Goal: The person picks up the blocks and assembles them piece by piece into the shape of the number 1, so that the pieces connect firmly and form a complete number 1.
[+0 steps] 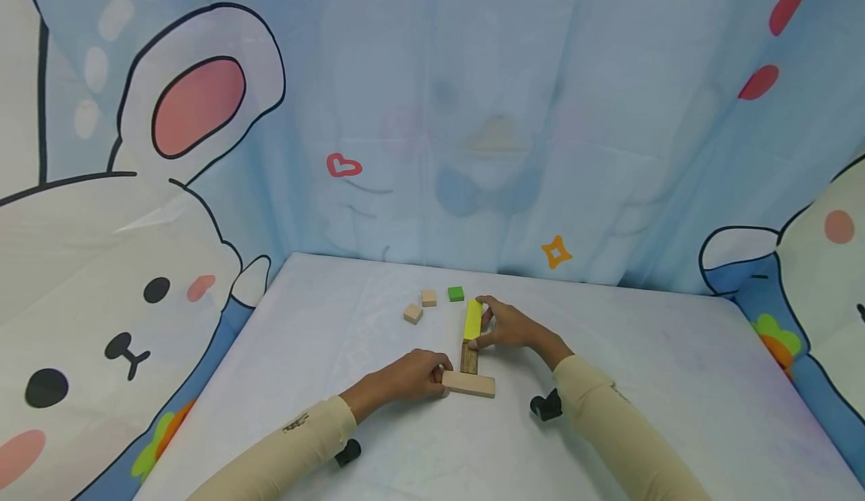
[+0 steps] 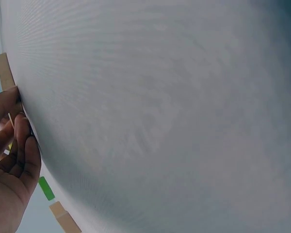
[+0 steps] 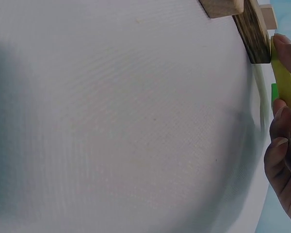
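The yellow block point(image 1: 473, 319) lies in line with the dark brown block point(image 1: 469, 360), at that block's far end. It looks like small, painted wood: probably light and stiff, hard to break, its smooth faces perhaps a little slippery. The two ends, or the long sides near the middle, seem the surest places to take hold. The right hand point(image 1: 505, 324) has its thumb at the end nearest the dark brown block and its other fingers toward the far end, gripping the yellow block between them.

At the dark brown block's near end, the pale plank point(image 1: 468, 384) lies crosswise; the left hand point(image 1: 415, 375) pinches its left end, fingers curled close. Beyond the dark brown block and leftward, the green block point(image 1: 456, 294) and two pale cubes point(image 1: 429, 298) sit on the white-covered bench point(image 1: 351, 291).

Whether the yellow block touches the dark brown block, or the bench beneath, is hard to make out. The left hand's fingertips behind the plank are partly hidden, and both wrist views cut the hands off at the edge.
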Motion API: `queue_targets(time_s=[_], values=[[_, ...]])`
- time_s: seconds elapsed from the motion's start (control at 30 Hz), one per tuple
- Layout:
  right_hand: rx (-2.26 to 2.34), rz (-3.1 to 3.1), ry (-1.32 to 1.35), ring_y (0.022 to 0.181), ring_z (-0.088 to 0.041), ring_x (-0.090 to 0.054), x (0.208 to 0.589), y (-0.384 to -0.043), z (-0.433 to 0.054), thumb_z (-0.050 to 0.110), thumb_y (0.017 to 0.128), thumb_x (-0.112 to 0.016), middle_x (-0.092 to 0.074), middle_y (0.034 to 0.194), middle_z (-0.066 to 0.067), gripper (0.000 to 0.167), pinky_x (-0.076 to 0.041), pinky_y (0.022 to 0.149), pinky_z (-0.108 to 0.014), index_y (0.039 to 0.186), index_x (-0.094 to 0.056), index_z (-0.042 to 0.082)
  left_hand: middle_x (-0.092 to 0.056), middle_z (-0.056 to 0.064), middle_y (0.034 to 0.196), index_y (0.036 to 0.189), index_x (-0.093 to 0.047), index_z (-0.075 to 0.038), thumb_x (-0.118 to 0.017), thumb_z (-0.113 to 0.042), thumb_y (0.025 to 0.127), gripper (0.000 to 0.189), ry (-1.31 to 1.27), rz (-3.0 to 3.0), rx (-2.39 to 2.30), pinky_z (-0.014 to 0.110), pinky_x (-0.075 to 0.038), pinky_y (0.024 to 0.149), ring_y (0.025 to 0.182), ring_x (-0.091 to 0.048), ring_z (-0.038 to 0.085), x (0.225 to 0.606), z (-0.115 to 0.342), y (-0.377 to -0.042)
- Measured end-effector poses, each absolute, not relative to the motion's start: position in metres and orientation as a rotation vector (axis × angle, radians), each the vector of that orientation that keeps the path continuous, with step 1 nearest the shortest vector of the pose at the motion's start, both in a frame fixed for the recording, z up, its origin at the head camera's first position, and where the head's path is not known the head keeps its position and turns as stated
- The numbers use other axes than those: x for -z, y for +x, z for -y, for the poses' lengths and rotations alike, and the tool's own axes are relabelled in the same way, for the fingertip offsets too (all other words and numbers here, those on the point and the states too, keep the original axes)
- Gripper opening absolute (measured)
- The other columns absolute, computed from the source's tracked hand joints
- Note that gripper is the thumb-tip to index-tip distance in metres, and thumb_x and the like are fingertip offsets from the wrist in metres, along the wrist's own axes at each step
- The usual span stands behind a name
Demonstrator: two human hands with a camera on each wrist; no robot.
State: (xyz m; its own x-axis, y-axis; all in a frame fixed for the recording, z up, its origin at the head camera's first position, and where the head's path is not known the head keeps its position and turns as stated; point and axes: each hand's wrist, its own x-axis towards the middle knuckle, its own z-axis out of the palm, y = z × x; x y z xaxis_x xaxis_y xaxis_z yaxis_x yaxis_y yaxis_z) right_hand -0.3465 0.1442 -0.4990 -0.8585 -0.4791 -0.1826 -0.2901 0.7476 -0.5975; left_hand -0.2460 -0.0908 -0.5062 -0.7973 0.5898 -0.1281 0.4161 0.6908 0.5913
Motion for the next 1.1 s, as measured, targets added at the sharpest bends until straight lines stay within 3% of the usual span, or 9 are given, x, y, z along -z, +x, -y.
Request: queue_targets(time_s=[0.47,1.1], values=[[0.788,-2.629,-0.602,0.093,-0.019,-0.054,0.5000,-0.3489,-0.1436,0.039,0.074,-0.089,-0.060,0.107,-0.006,0.104,-0.046,0.089,-0.042,0.152,-0.032,0.001,-0.060,-0.010,0.078,0.119,-0.067,-0.007,-0.076,-0.016,0.090,0.031,0.781,-2.591,-0.792,0.015,-0.046,0.066,0.069,-0.052,-0.001,0.5085,0.0906,-0.2480],[0.752,-2.620,-0.575,0.094,-0.020,-0.054,0.5045,-0.3552,-0.1441,0.038,0.075,-0.089,-0.060,0.109,-0.007,0.104,-0.046,0.088,-0.042,0.153,-0.030,0.002,-0.061,-0.009,0.079,0.119,-0.067,-0.007,-0.076,-0.016,0.091,0.031,0.793,-2.590,-0.796,0.015,-0.045,0.066,0.069,-0.052,-0.001,0.5092,0.0909,-0.2482]])
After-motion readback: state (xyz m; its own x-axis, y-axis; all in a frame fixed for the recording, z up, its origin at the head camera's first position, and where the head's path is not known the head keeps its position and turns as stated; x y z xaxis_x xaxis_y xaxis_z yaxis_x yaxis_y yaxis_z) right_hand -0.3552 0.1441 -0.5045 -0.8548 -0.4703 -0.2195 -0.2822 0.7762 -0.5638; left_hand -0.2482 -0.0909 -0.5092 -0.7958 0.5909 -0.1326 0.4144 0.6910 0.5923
